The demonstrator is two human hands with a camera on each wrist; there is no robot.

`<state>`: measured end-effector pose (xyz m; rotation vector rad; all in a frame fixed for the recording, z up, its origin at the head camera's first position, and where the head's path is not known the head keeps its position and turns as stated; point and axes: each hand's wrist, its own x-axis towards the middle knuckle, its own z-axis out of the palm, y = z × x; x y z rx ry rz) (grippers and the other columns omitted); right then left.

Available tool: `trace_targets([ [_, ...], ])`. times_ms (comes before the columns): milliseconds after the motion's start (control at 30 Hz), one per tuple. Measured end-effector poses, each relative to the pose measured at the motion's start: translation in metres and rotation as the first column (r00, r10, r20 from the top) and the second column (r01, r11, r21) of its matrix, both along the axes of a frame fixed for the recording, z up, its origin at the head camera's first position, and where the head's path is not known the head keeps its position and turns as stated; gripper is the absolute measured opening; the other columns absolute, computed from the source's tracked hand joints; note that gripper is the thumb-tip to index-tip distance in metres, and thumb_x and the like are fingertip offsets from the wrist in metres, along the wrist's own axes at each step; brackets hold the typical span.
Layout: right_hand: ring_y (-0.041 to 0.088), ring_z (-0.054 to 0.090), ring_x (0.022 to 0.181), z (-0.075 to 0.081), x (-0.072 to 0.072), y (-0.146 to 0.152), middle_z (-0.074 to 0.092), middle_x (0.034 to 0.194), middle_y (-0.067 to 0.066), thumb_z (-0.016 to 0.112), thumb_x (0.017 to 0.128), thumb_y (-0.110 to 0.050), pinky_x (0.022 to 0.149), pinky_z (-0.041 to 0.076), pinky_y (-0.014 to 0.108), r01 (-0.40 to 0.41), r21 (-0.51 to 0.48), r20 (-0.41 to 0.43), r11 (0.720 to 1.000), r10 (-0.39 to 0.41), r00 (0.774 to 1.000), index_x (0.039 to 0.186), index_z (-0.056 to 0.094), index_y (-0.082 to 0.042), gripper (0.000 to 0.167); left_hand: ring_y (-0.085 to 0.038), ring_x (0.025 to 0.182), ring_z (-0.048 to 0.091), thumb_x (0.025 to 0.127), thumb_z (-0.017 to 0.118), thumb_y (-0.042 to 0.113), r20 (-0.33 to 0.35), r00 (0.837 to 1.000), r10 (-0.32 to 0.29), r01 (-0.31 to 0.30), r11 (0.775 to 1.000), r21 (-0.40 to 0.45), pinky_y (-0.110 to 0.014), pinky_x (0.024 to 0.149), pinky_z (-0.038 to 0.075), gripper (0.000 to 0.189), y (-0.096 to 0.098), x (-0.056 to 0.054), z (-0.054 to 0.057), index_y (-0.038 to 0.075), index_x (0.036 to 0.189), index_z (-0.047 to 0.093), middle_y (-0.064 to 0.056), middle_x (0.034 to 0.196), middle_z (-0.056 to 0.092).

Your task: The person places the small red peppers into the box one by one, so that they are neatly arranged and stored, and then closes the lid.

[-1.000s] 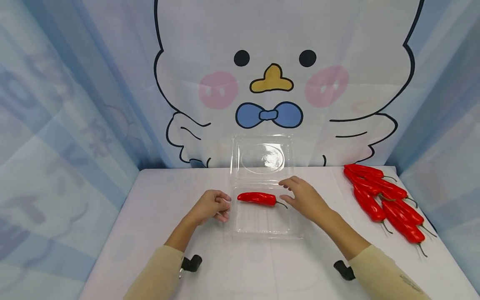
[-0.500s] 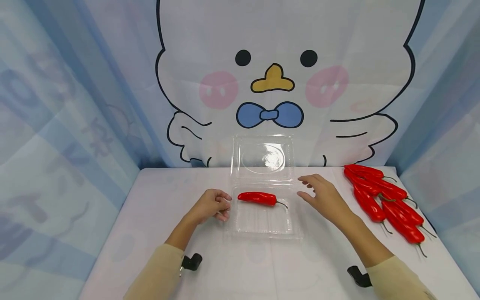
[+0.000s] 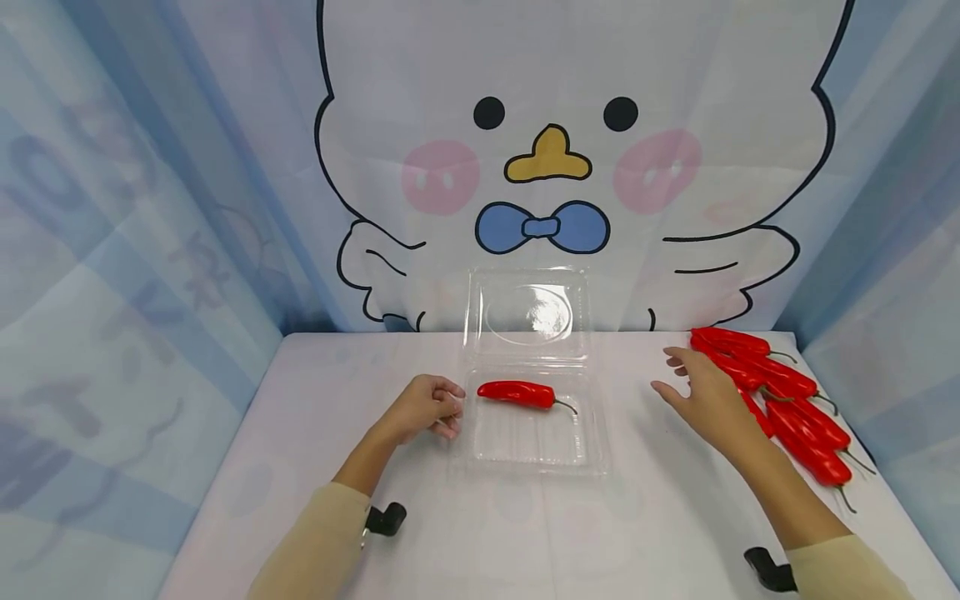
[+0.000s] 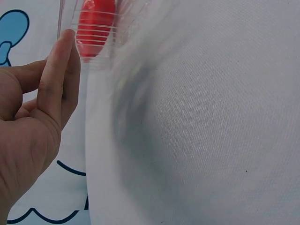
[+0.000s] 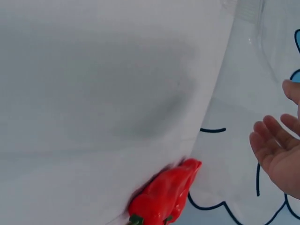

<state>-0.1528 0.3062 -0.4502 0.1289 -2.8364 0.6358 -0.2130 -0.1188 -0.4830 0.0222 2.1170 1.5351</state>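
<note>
A clear plastic clamshell box sits on the table with its lid raised at the back. One red chili pepper lies in its base, green stem to the right. Beside the box's left edge is my left hand; in the left wrist view its fingertips reach the box's rim, thumb near the fingers. My right hand hovers by the pile of red peppers, fingers spread loosely and holding nothing. It hides part of the pile. The right wrist view shows some peppers below that hand.
The white table ends at a cloth backdrop printed with a cartoon face. Blue curtains hang at both sides. The pepper pile lies along the table's right edge. Black wrist-worn camera parts show by the sleeves.
My right hand has moved right, away from the box and over to the pepper pile. The left hand, the box and the pepper in it have stayed in place.
</note>
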Motion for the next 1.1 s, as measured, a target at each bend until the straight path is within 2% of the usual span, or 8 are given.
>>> trace_targets([
  [167, 0.049, 0.059, 0.114, -0.001, 0.004, 0.026, 0.059, 0.130, 0.031, 0.087, 0.081, -0.016, 0.085, 0.058, 0.067, 0.056, -0.031, 0.037, 0.998, -0.055, 0.998, 0.143, 0.049, 0.004, 0.076, -0.020, 0.065, 0.070, 0.097, 0.069, 0.003, -0.002, 1.000, 0.009, -0.009, 1.000, -0.003, -0.032, 0.062, 0.065, 0.025, 0.001, 0.000, 0.002, -0.003, 0.121, 0.064, -0.016, 0.089, 0.067],
  [400, 0.056, 0.046, 0.123, -0.002, 0.006, 0.062, 0.048, 0.139, 0.036, 0.084, 0.085, -0.023, 0.088, 0.052, 0.075, 0.130, -0.024, 0.176, 0.991, -0.124, 0.977, 0.148, 0.041, 0.007, 0.082, -0.019, 0.065, 0.071, 0.097, 0.068, 0.003, -0.004, 1.000, 0.003, -0.003, 1.000, -0.008, -0.031, 0.062, 0.065, 0.026, 0.002, -0.001, 0.004, -0.003, 0.122, 0.064, -0.016, 0.090, 0.068],
  [800, 0.056, 0.045, 0.115, -0.010, 0.005, 0.100, 0.045, 0.133, 0.040, 0.082, 0.087, -0.024, 0.078, 0.061, 0.064, 0.154, 0.020, 0.308, 0.988, -0.152, 0.939, 0.143, 0.039, 0.014, 0.081, -0.018, 0.064, 0.070, 0.097, 0.068, 0.001, -0.004, 1.000, 0.004, -0.004, 1.000, 0.005, -0.031, 0.060, 0.064, 0.025, 0.001, -0.001, 0.000, -0.004, 0.121, 0.064, -0.015, 0.088, 0.068],
  [933, 0.058, 0.045, 0.116, -0.013, 0.006, 0.107, 0.046, 0.132, 0.042, 0.081, 0.088, -0.026, 0.081, 0.060, 0.066, 0.144, 0.051, 0.350, 0.988, -0.152, 0.924, 0.141, 0.040, 0.016, 0.079, -0.018, 0.065, 0.071, 0.097, 0.068, 0.002, -0.005, 1.000, -0.006, 0.006, 1.000, 0.007, -0.031, 0.062, 0.065, 0.025, 0.001, -0.001, -0.002, -0.004, 0.121, 0.064, -0.016, 0.089, 0.068],
  [1100, 0.058, 0.048, 0.114, -0.016, 0.007, 0.110, 0.048, 0.130, 0.043, 0.082, 0.087, -0.028, 0.077, 0.063, 0.061, 0.143, 0.043, 0.382, 0.989, -0.149, 0.912, 0.141, 0.039, 0.017, 0.082, -0.018, 0.065, 0.071, 0.096, 0.069, 0.001, -0.011, 1.000, 0.001, -0.001, 1.000, -0.001, -0.032, 0.061, 0.065, 0.026, 0.001, -0.001, -0.002, -0.003, 0.121, 0.064, -0.016, 0.090, 0.068],
])
